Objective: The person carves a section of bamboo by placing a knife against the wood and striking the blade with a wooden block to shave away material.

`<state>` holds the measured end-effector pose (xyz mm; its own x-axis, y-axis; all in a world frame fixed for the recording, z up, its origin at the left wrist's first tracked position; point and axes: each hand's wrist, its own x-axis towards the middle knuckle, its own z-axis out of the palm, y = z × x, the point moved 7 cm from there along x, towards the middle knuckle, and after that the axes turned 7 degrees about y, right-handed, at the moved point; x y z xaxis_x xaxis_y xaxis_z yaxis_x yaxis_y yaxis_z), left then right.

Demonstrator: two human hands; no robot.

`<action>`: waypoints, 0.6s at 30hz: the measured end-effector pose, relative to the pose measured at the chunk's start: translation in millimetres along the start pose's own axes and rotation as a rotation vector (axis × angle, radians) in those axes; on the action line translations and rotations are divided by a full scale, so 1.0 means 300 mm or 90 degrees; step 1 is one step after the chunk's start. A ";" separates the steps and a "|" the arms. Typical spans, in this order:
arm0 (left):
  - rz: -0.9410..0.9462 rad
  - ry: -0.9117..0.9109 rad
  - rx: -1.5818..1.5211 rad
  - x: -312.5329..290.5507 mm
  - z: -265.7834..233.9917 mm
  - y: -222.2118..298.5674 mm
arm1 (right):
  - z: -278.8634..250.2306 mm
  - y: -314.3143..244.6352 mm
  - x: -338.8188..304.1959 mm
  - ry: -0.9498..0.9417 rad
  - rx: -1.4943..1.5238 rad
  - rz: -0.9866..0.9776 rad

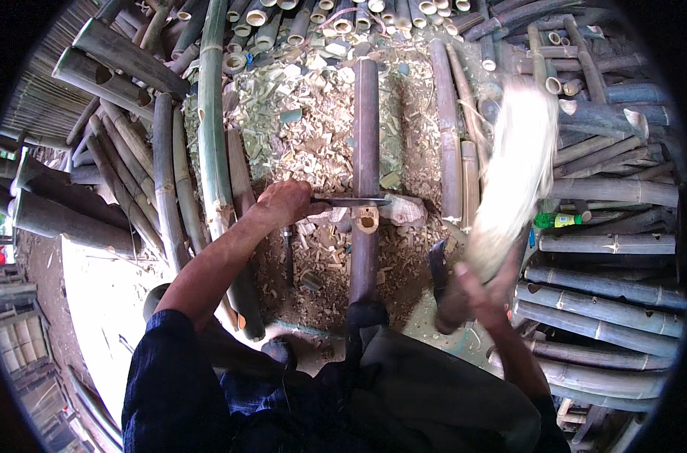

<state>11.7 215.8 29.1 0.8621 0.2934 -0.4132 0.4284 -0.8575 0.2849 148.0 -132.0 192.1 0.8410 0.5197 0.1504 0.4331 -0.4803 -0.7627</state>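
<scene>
My left hand (284, 202) is closed round the end of a narrow knife-like blade (345, 201), which lies crosswise over a dark bamboo pole (365, 136). Just below the blade, the pole has a pale cut patch with a hole (367, 220) in it. Over on the right, my right hand (488, 291) grips the lower end of a thick, pale wooden club (513, 166). The club is upright and smeared by motion, apart from the pole. Under the pole, beside the hole, sits a pale wooden block (405, 211).
Wood chips (313, 143) litter the ground. A rod-like tool (288, 257) lies left of the pole, and a dark curved blade (438, 264) is to the right. Stacked bamboo (604, 302) fills the right side, near a green bottle (558, 220). A long green bamboo pole (211, 113) leans left.
</scene>
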 end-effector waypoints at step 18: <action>-0.008 -0.094 -0.057 0.097 0.003 -0.007 | 0.055 0.127 -0.026 -0.396 -0.093 0.046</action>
<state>35.7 225.9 15.6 0.8105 0.2322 -0.5378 0.4665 -0.8112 0.3527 152.7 -142.7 151.4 0.5438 0.7741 -0.3241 0.4595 -0.5978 -0.6569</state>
